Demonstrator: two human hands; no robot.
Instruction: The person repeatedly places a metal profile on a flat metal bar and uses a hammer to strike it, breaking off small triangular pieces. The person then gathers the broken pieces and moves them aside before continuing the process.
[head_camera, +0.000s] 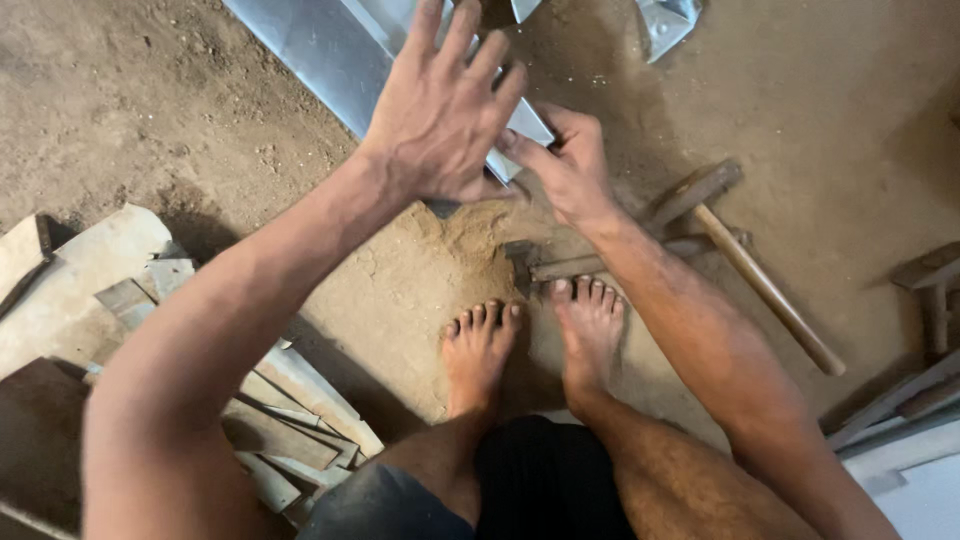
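Note:
A long shiny sheet-metal piece (320, 50) lies slanted on the dirt floor ahead of me. My left hand (440, 110) hovers over its near end, fingers spread, holding nothing. My right hand (565, 165) pinches the near corner of the sheet between thumb and fingers. I am squatting, and my bare feet (535, 335) rest on a small sand heap just below the sheet's end.
A hammer with a metal head (540, 268) lies by my right foot. A wooden-handled mallet (740, 255) lies to the right. Metal offcuts (290, 410) are piled at the left, more scraps (930, 300) at the right edge, and shiny pieces (665, 20) at top.

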